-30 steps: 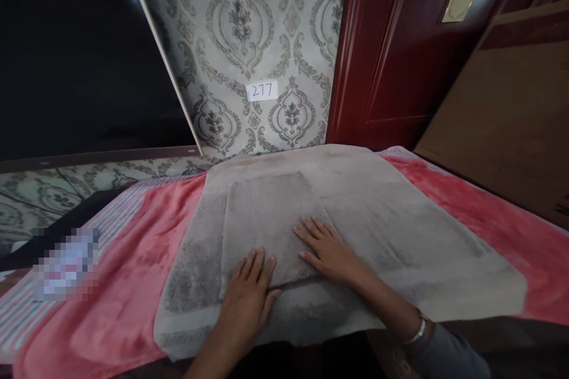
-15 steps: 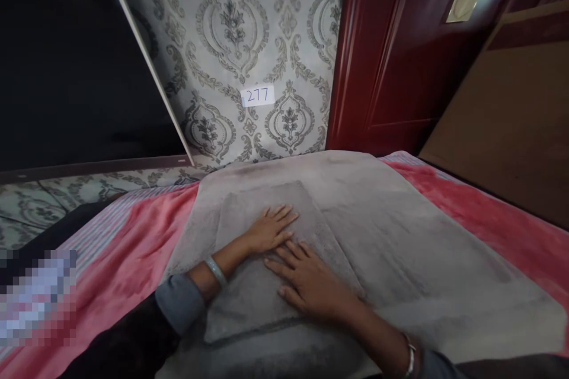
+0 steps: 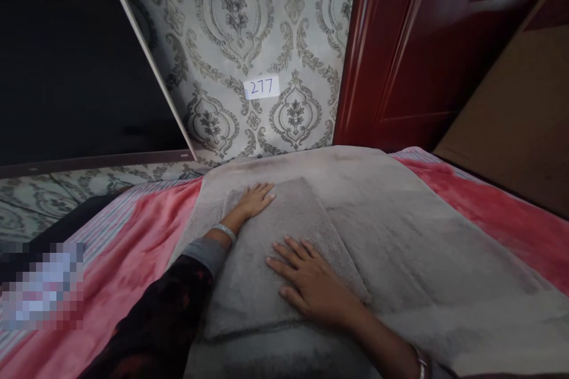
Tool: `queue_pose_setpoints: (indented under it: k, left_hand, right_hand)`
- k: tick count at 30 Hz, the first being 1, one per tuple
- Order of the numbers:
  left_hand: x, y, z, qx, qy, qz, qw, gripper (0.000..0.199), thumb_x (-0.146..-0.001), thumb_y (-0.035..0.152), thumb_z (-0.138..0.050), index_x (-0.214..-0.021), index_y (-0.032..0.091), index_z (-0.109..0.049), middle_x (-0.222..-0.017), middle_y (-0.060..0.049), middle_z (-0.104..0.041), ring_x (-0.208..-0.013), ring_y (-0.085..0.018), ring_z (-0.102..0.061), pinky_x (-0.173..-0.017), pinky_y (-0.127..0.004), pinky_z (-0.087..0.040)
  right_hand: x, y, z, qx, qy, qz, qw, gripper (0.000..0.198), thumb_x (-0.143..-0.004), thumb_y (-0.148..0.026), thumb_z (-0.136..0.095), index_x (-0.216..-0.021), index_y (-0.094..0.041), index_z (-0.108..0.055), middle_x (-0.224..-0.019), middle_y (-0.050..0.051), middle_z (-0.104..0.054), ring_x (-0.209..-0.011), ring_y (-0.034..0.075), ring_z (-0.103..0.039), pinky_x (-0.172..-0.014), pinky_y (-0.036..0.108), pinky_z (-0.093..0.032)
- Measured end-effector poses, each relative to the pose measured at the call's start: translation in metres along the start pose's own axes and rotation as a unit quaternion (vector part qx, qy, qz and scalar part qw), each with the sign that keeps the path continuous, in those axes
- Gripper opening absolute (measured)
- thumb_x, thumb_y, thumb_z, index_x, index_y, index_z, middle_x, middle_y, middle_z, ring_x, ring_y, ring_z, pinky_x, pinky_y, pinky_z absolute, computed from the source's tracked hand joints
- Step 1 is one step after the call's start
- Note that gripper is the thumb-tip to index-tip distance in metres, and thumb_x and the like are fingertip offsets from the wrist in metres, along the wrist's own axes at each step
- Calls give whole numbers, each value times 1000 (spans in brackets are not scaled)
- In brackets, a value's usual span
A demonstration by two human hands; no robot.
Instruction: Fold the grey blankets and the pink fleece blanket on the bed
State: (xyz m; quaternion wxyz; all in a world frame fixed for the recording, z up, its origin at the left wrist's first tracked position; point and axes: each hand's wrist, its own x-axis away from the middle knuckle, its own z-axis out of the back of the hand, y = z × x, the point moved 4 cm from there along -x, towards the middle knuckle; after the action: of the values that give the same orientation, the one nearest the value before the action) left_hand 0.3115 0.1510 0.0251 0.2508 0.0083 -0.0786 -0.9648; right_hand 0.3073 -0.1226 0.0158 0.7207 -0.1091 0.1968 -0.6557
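left grip and right grip, spread and clasping nothing, lie on the gray plush square beneath them; sideways pressure could ruck it or skew the larger gray cloth below.

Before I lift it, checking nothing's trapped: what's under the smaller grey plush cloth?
A larger grey plush cloth shows around the smaller grey plush cloth; whatever lies directly beneath is covered and can't be seen.

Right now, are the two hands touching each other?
No, the left hand lies on the gray piece apart from the right hand, with gray fabric visible between them.
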Motion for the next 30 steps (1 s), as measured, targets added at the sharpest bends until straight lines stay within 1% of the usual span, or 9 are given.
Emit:
queue_pose_setpoints:
  k: [3, 6, 9, 12, 14, 17, 23, 27, 30]
  left_hand:
    - [10, 5, 4, -15, 10, 16, 1000, 65, -100, 52, -25, -156, 21, -29, -164, -12, -26, -153, -29, -18, -122, -56, -11]
    - [31, 7, 6, -10, 7, 31, 999, 68, -100, 53, -25, -157, 18, -27, -165, -15, -22, -153, -30, -17, -122, -57, -13]
    - [70, 11, -1, -5, -12, 1, 1000, 72, -97, 60, -29, -159, 23, -21, -167, -12, -15, -154, -32, -13, -121, -59, -16]
    - [113, 13, -9, -30, 10, -38, 999, 69, -97, 61, -32, -158, 31, -22, -168, -6, -14, -154, -33, -10, -121, -61, -13]
    - [133, 9, -13, -47, 37, -24, 998, 65, -98, 57, -32, -158, 31, -25, -167, -5, -17, -154, -33, -11, -121, -62, -12]
    - [145, 1, -14, -39, 49, 17, 998, 63, -99, 53, -33, -157, 29, -29, -166, -6, -21, -154, -33, -13, -121, -62, -16]
    - [167, -14, -21, 33, 39, 51, 997, 64, -98, 51, -37, -155, 25, -33, -167, -8, -17, -154, -33, -7, -122, -56, -17]
    - [211, -17, -28, 126, 29, 42, 991, 66, -96, 52, -39, -154, 23, -34, -167, -9, -14, -154, -28, -12, -124, -51, -13]
    - [248, -9, -29, 231, 55, 60, 969, 65, -94, 53, -42, -150, 21, -43, -165, -9, -23, -153, -25, -18, -125, -45, -11]
  right_hand:
    - [0, -2, 2, 20, -3, -4, 1000, 57, -98, -35, -53, -154, -32, -39, -162, -1, -25, -151, 26, -12, -123, 54, -13]
    - [0, -2, 1, 41, 6, -5, 999, 56, -98, -35, -53, -153, -32, -40, -162, 0, -26, -151, 26, -14, -123, 54, -15]
    - [1, -1, -1, 57, 14, 1, 998, 53, -100, -37, -50, -153, -32, -41, -162, -1, -26, -151, 26, -13, -122, 54, -16]
    - [1, 1, -3, 74, 18, 8, 997, 51, -102, -38, -48, -152, -31, -42, -161, 0, -28, -151, 26, -15, -122, 55, -18]
    - [0, 1, -5, 87, 19, 11, 996, 51, -102, -39, -47, -152, -31, -43, -161, 0, -29, -151, 26, -16, -121, 56, -20]
    - [1, 0, -7, 105, 28, 0, 994, 51, -103, -39, -46, -152, -31, -42, -160, 1, -31, -149, 29, -20, -119, 58, -24]
    - [27, -4, -16, 129, 65, -33, 989, 54, -102, -44, -47, -153, -30, -41, -160, 4, -31, -148, 34, -21, -117, 62, -25]
    - [52, -5, -21, 128, 81, -20, 988, 66, -96, -45, -58, -156, -30, -35, -162, 4, -27, -149, 34, -18, -118, 60, -24]
    - [60, -4, -21, 132, 83, -23, 988, 64, -96, -36, -57, -156, -29, -35, -161, 6, -28, -149, 33, -22, -119, 58, -26]
